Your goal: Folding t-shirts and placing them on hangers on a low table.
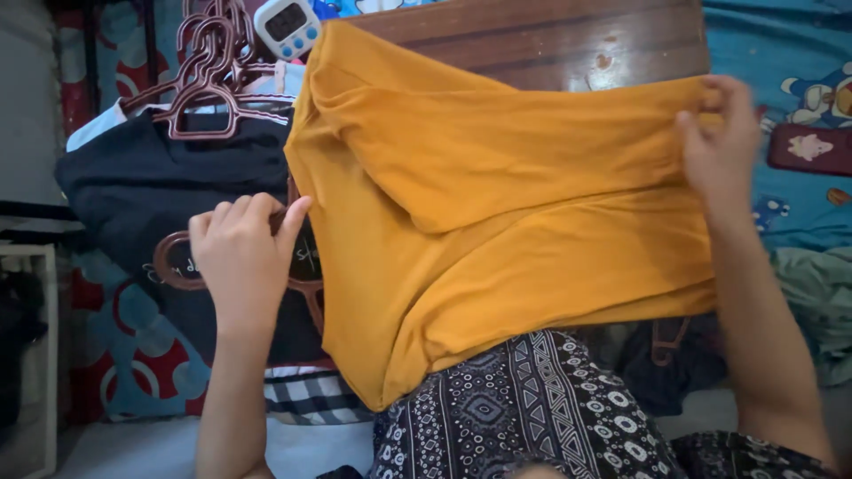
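Using the mustard-yellow garment [497, 213] as the anchor, since it fills the middle of the view, draped over a dark wooden board [568, 40] that shows above its top edge. Far off to its left there's a white frame edge [49, 337] and a red-and-blue patterned sheet [133, 355] underneath everything. Closer in on the left lies a dark navy garment [151, 177] with a bunch of brownish-pink plastic hangers [209, 75] piled at its top, and a small white digital timer [286, 27] sits just above the yellow garment's upper left corner. The left hand [241, 253] is right at the yellow garment's left edge, fingers curled shut around a hanger [173, 262] of the same colour there. Below the yellow garment there's a checked cloth [306, 395] and black-and-white patterned fabric [524, 408]. At its upper right corner the right hand [723, 142] pinches the fabric edge, fingers closed on it. Right of that is a blue cartoon-print bedsheet [790, 62].
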